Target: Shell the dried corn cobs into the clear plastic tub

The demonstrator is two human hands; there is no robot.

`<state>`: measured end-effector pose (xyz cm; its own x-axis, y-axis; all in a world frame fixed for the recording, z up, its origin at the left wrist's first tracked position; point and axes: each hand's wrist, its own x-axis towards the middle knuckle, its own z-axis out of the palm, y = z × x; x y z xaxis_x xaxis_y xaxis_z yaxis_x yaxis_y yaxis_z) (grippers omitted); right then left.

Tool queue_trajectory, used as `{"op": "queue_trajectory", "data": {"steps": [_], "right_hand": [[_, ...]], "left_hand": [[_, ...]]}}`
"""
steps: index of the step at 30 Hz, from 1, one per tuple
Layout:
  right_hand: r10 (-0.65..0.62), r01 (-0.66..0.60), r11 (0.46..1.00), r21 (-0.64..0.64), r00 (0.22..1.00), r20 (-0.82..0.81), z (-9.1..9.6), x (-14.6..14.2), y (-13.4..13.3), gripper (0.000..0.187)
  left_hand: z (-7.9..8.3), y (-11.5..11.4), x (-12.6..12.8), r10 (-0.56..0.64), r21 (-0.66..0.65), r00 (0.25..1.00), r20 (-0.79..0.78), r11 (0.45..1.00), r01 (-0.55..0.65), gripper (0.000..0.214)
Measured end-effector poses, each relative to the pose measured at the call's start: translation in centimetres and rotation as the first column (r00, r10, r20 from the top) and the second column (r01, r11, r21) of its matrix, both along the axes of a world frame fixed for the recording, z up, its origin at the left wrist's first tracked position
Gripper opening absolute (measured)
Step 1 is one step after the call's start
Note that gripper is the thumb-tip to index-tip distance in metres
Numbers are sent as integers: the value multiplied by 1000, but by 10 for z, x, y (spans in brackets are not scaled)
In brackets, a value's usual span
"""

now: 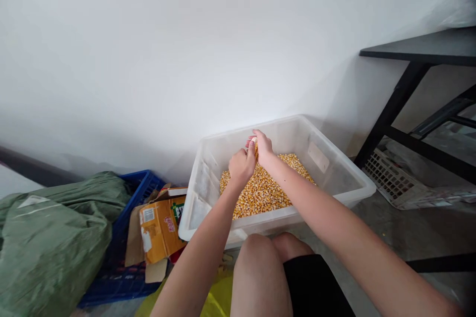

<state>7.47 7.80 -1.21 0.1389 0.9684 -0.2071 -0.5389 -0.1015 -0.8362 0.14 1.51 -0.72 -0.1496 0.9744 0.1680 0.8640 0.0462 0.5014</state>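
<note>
- Translucent plastic tub point(325, 154) sat on the floor, half-filled with loose yellow corn kernels point(260, 190).
- Left hand point(241, 167) closed around a corn cob point(255, 149) inside the tub.
- Right hand point(263, 147) gripped the cob's far end.
- Blue plastic crate point(139, 183) stood left, a torn cardboard box point(161, 228) against it.

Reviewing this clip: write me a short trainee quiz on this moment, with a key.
1. True or false: the left hand and right hand both hold a dried corn cob.
2. Which holds the loose corn kernels: the translucent plastic tub or the blue crate?
3. What lies against the crate's left side in this view?

Key: 1. True. 2. The translucent plastic tub. 3. A green sack.
</note>
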Motion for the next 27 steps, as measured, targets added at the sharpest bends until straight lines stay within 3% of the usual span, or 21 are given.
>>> {"op": "queue_trajectory", "data": {"steps": [4,11,27], "right_hand": [[-112,113,994,-3,993,45,5,0,-7,14],[-47,47,999,7,998,-29,10,2,-15,10],[49,-46,998,42,997,-62,9,10,-18,13]], "left_hand": [[1,1,-2,-82,21,994,-76,996,83,74],[-2,2,-7,-163,61,978,-131,983,172,74],[3,-2,-5,-174,58,962,-209,980,190,77]]}}
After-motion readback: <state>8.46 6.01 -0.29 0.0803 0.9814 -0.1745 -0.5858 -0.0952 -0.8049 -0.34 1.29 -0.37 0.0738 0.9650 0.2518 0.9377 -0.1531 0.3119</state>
